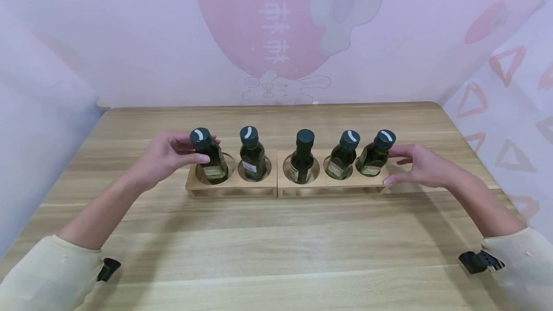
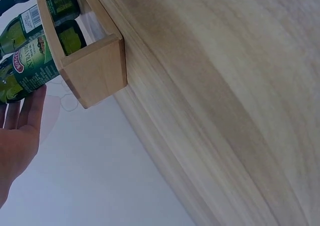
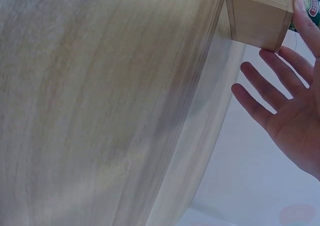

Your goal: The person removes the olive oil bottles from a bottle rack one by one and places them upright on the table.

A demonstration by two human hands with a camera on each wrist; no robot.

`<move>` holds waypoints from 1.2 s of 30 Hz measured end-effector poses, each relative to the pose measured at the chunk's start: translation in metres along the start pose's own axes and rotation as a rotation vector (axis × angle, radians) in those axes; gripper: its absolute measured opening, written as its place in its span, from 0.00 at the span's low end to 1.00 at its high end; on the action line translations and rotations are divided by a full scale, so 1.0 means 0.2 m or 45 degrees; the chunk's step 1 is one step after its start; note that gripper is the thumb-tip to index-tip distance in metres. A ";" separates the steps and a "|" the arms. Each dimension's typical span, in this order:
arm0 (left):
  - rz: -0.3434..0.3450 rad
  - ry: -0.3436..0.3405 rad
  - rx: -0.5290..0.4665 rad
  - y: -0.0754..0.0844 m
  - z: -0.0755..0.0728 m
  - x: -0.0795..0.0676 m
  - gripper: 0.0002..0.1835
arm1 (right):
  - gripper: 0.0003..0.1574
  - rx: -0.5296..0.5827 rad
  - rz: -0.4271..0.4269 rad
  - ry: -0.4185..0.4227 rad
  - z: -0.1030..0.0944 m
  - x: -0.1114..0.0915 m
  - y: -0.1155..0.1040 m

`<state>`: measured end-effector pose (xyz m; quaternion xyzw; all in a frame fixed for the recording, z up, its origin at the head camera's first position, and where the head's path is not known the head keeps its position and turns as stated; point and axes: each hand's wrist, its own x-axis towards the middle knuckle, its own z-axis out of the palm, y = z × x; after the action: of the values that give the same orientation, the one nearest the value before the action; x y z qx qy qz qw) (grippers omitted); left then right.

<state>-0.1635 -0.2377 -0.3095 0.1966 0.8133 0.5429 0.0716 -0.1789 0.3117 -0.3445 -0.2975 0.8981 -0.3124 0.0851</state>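
Gripping round glass bottle [image 1: 214,161], left hand [image 1: 170,157]; right hand [image 1: 419,164] splayed at boxy wooden rack [image 1: 332,184].

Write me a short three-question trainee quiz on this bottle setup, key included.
1. How many bottles are in the head view?
2. True or false: the left hand touches the rightmost bottle.
3. In the head view, which bottle's cap has a plain, unmarked top? A) leftmost B) middle C) rightmost

Key:
1. Five.
2. False; it is on the leftmost bottle.
3. B, the middle bottle.
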 end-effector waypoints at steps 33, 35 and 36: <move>0.003 0.136 -0.015 0.08 -0.07 0.04 0.18 | 0.36 0.069 0.017 -0.014 0.00 0.00 -0.01; 0.004 0.141 -0.008 0.08 -0.07 0.04 0.18 | 0.36 0.076 0.026 -0.016 0.01 0.00 -0.01; 0.002 0.144 -0.006 0.08 -0.07 0.04 0.18 | 0.36 0.080 0.031 -0.018 0.01 0.00 -0.01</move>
<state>-0.1719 -0.2407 -0.2876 0.1661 0.8145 0.5552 0.0254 -0.1765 0.3100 -0.3439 -0.2859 0.8908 -0.3374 0.1044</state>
